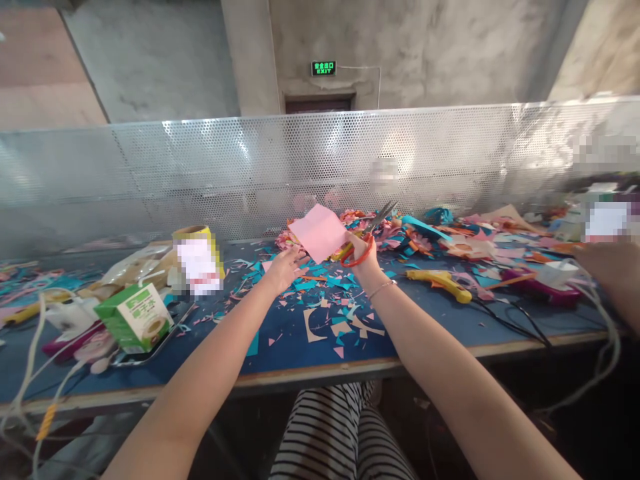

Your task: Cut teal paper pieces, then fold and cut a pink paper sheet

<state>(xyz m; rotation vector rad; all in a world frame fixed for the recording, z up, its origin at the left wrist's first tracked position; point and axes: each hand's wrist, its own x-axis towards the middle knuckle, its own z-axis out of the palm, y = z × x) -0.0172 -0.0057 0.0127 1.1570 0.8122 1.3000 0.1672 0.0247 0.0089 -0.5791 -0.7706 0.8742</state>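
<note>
A square sheet of pink paper point(319, 232) is held up over the worktable, slightly creased. Its right corner meets the fingers of my right hand point(364, 259), which is closed around scissors point(371, 247) with orange handles. The scissor blades point up and to the right, away from the sheet. My left hand point(287, 268) is just below the sheet's left side, its fingers apart and apparently gripping nothing. Behind the sheet lies a heap of pink, blue and orange paper pieces point(400, 237), partly hidden by it.
Paper scraps point(342, 328) litter the blue tabletop point(290, 363). A yellow glue gun point(443, 283) lies to the right, its black cord over the edge. A green-and-white carton point(137, 319) and a tape roll point(200, 257) stand left. Behind runs a perforated metal screen point(300, 150). Another person's arm point(613, 273) reaches in at right.
</note>
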